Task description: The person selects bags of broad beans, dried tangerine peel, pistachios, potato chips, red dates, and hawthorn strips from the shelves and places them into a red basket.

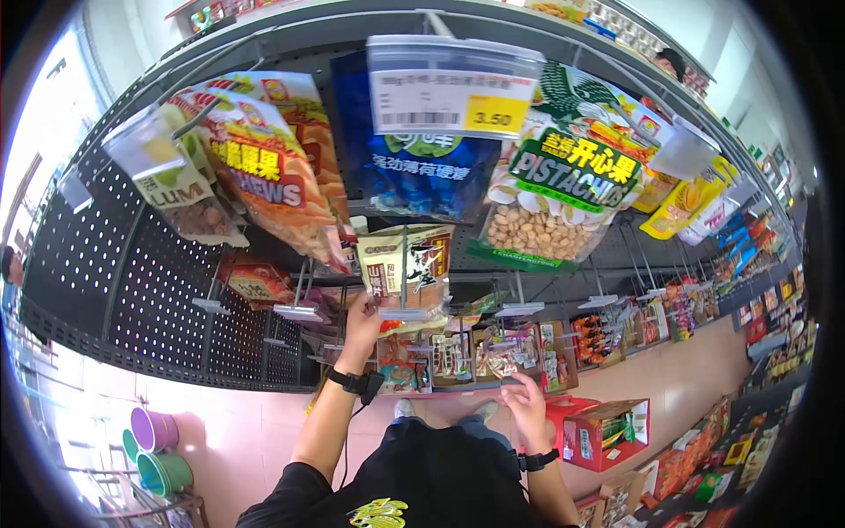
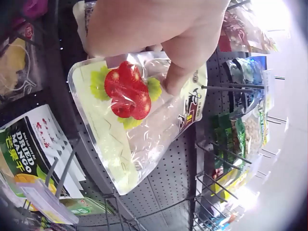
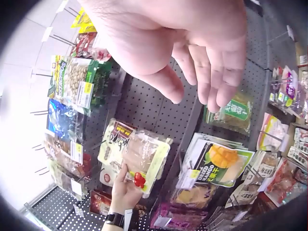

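My left hand (image 2: pixel 159 29) pinches a cream-coloured clear-window snack bag (image 2: pixel 139 110) near its edge, the thumb lying on the front. The bag has red berries and green leaves printed at one end and dark brush lettering at the other, where a metal hook (image 2: pixel 231 87) shows. In the head view that bag (image 1: pixel 407 268) hangs under the blue candy bag (image 1: pixel 414 167). My right hand (image 1: pixel 526 407) is apart from the goods with nothing in it; in the right wrist view its fingers (image 3: pixel 214 72) are relaxed and lightly bent.
Pistachio bags (image 1: pixel 563 176) and cashew bags (image 1: pixel 264 167) hang from hooks on black perforated racking. Dried mango bags (image 3: pixel 219 159) hang lower down. Price-tag holders (image 1: pixel 453 88) stick out toward me. A red box (image 1: pixel 607 436) and plastic buckets (image 1: pixel 165 473) stand on the floor.
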A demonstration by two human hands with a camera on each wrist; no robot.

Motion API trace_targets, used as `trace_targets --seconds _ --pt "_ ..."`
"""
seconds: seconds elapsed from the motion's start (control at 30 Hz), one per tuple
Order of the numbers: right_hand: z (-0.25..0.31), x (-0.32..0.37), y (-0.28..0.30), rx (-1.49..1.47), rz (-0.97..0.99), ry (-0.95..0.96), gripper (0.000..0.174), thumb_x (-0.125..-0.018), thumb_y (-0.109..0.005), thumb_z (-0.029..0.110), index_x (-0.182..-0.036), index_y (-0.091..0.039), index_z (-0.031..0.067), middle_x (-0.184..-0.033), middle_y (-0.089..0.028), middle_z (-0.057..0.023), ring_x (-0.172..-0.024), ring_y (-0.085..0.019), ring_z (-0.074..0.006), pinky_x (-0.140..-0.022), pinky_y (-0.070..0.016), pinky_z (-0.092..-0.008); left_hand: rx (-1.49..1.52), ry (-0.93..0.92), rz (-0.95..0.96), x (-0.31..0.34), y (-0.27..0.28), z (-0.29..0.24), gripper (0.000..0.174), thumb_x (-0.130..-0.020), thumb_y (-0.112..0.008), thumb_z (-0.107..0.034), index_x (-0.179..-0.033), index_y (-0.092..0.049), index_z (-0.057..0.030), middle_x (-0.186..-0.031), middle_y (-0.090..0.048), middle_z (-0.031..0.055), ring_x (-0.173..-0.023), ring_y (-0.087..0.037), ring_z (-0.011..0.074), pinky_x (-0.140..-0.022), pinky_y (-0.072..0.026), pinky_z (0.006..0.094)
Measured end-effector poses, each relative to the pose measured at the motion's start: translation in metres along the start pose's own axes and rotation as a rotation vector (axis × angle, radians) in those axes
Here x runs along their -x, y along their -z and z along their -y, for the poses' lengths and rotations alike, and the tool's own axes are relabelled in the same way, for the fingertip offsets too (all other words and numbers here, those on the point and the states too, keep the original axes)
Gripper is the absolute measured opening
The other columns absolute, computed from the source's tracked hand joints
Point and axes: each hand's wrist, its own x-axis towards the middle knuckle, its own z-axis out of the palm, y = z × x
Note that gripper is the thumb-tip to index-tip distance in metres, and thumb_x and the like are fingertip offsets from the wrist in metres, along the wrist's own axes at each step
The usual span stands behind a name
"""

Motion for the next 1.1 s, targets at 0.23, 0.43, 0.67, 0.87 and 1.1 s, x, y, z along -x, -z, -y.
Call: trace_targets --seconds 0.23,0.43,0.67,0.87,1.1 --pt "-0.032 0.037 0.030 -0.005 -0.225 -0.127 0.042 -0.091 -0.070 0.003 -0.131 -0.055 0.0013 -0.098 -0.068 -0.0107 -0.088 -0.070 -0.0187 -0.075 -0.0566 -0.0288 -0.034 0.005 0.021 -0.024 0.022 0.033 0.027 -0.094 -0.070 -0.009 -0.120 -0.064 -0.0061 -0.105 -0.067 -0.0015 -0.092 -0.060 0.0091 -0.082 -0.0479 0.0268" --pt "-0.068 0.078 0.051 -0.078 -0.393 -0.093 0.043 -0.090 -0.074 0.009 -0.129 -0.058 0.0042 -0.095 -0.070 -0.0095 -0.085 -0.069 -0.0146 -0.074 -0.0547 -0.0269 -0.318 -0.140 -0.021 -0.027 0.025 0.038 0.038 -0.094 -0.072 -0.015 -0.125 -0.060 0.0026 -0.119 -0.065 0.0075 -0.103 -0.059 0.0181 -0.090 -0.0479 0.0333" --pt "-0.080 0.108 0.084 0.171 -0.468 -0.106 0.036 -0.088 -0.074 0.014 -0.122 -0.063 0.0061 -0.091 -0.074 -0.0094 -0.084 -0.071 -0.0167 -0.076 -0.0558 -0.0305 -0.727 -0.381 -0.375 0.047 0.022 0.038 0.022 -0.098 -0.068 -0.013 -0.106 -0.059 0.0041 -0.097 -0.063 0.0071 -0.086 -0.057 0.0154 -0.079 -0.0494 0.0303" --pt "-0.082 0.121 0.143 0.257 -0.480 -0.111 0.037 -0.088 -0.073 0.014 -0.123 -0.063 0.0090 -0.091 -0.074 -0.0101 -0.082 -0.071 -0.0184 -0.075 -0.0562 -0.0315 -0.618 -0.084 0.188 0.127 -0.039 0.091 0.009 -0.094 -0.068 -0.010 -0.094 -0.064 -0.0019 -0.087 -0.064 0.0029 -0.079 -0.058 0.0122 -0.074 -0.0491 0.0276" --pt "-0.113 0.167 0.264 0.182 -0.587 -0.086 0.033 -0.088 -0.073 0.011 -0.120 -0.066 0.0071 -0.094 -0.072 -0.0077 -0.085 -0.069 -0.0144 -0.078 -0.0556 -0.0298 -1.011 0.082 0.676 0.202 -0.108 0.219 0.025 -0.086 -0.074 -0.020 -0.103 -0.070 -0.0009 -0.086 -0.072 0.0120 -0.078 -0.071 0.0198 -0.073 -0.0563 0.0308"
